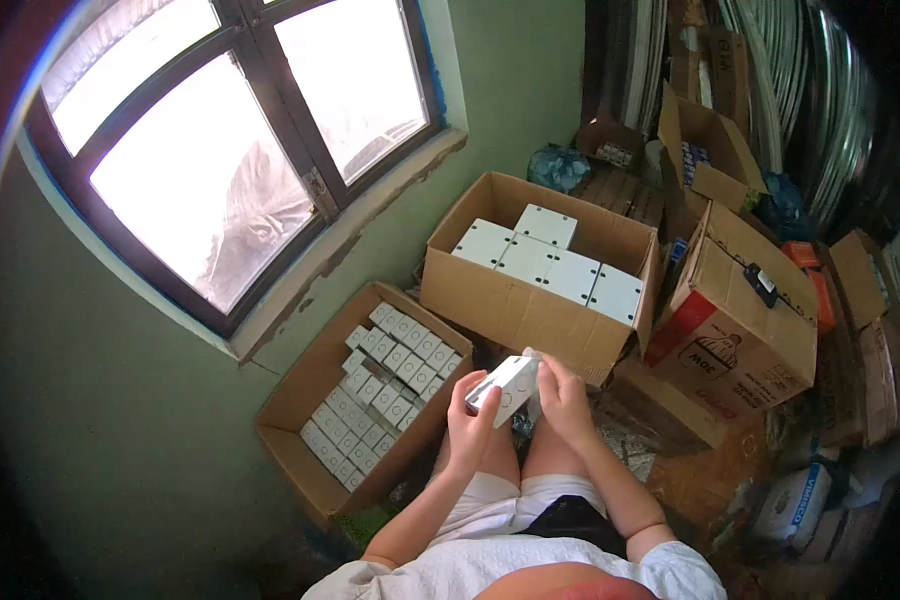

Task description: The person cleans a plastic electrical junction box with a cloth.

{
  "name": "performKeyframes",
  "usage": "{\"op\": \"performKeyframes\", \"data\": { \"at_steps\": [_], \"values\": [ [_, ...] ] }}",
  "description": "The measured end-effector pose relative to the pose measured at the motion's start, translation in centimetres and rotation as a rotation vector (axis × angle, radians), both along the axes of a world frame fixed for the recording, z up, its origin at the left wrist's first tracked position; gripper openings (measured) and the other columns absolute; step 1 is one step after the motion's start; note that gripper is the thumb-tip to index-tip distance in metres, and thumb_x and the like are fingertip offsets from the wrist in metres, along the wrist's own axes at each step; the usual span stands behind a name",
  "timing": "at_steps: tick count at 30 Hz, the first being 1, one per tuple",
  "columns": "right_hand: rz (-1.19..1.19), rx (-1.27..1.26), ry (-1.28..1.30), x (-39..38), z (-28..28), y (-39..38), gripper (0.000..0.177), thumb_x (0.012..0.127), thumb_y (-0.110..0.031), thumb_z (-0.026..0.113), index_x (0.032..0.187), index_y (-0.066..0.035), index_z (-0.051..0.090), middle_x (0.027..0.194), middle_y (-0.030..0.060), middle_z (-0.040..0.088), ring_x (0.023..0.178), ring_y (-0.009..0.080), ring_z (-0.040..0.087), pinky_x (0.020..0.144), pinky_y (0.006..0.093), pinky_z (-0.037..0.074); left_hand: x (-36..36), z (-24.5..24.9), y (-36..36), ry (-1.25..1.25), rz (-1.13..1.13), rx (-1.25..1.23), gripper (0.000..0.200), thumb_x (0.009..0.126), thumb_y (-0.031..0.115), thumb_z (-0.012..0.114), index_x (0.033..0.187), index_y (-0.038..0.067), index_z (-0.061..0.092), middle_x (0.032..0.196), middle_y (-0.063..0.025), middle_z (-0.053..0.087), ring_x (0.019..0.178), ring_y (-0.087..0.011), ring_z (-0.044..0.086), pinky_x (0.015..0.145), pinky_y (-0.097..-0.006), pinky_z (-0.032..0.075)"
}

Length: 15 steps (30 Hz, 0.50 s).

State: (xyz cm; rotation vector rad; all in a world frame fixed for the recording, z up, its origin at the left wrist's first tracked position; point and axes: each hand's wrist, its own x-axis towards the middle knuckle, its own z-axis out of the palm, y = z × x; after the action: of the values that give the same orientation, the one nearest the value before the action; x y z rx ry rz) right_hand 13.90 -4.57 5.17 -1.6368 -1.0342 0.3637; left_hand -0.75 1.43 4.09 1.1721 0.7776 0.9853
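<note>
A white box-shaped piece (511, 388) with round outlines on its face is held above my lap. My left hand (472, 422) is closed round its left end. At the right end, my right hand (560, 392) pinches something whitish and translucent; its exact form is too small to tell. To the left, a cardboard box (300, 492) holds rows of small white pieces (353, 422) with circles on them. Ahead, a larger cardboard box (530, 320) holds several white square boxes (527, 258) with dark corner marks.
A closed carton (740, 350) with a black device (762, 285) on top stands to the right. Behind are an open carton (715, 185) and a blue plastic bag (558, 168). A window (190, 180) is in the green wall at the left.
</note>
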Motion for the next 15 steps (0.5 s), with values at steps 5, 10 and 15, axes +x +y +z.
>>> {"op": "performKeyframes", "data": {
  "at_steps": [5, 10, 15],
  "values": [
    [0.04, -0.018, 0.189, 1.9, -1.3, 0.9, 0.035, 0.102, -0.022, 0.047, 0.111, 0.007, 0.065, 0.097, 0.0207, 0.071, 0.093, 0.0272, 0.069, 0.082, 0.0345, 0.051, -0.1, 0.3, -0.1, 0.114, -0.13, -0.015, 0.037, 0.09, 0.02, 0.072, 0.12, 0.003, 0.06, 0.101, -0.0066, 0.064, 0.088, -0.0084, 0.059, 0.073, -0.023, 0.048],
    [0.174, -0.052, 0.492, 3.6, -2.7, 1.2, 0.035, 0.102, -0.024, 0.051, 0.107, 0.006, 0.069, 0.093, 0.0058, 0.071, 0.084, 0.0103, 0.062, 0.078, 0.0259, 0.049, -0.4, -1.2, -0.5, 0.123, -0.162, 0.201, 0.034, 0.089, 0.015, 0.071, 0.12, 0.004, 0.062, 0.108, -0.0062, 0.065, 0.094, -0.0094, 0.06, 0.078, -0.0222, 0.048],
    [0.296, -0.118, 0.643, 4.3, -4.0, 1.2, 0.041, 0.102, -0.029, 0.049, 0.108, 0.006, 0.07, 0.095, 0.0048, 0.07, 0.087, 0.01, 0.061, 0.081, 0.0248, 0.047, -1.0, -1.3, -0.4, 0.192, -0.222, 0.307, 0.035, 0.088, 0.014, 0.072, 0.12, 0.003, 0.062, 0.118, -0.0087, 0.063, 0.105, -0.0133, 0.059, 0.087, -0.0263, 0.048]
  ]
}}
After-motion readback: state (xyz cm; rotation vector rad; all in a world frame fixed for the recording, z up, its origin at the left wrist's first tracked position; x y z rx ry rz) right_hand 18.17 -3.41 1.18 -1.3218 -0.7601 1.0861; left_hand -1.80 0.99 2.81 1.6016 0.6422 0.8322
